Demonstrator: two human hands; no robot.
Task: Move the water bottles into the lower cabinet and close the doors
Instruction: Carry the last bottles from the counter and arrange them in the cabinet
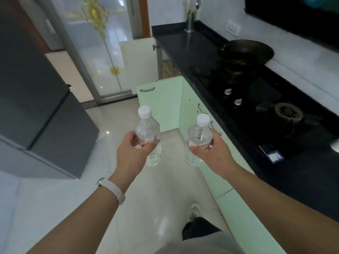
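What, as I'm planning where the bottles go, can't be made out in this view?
- Inside of the lower cabinet, head view: the open green door mostly hides it.
- Label text on the left bottle and right bottle, head view: partly covered by the left hand and right hand, and blurred.
- Contents of the wok, head view: dark and too small.

Home kitchen: gas stove (266,107), wok (245,51).

The left bottle (146,125), in the left hand (132,153), and the right bottle (200,134), in the right hand (211,153), are clear with white caps and red labels. Both have their caps up. Just behind them, the green cabinet door (159,105) stands open.
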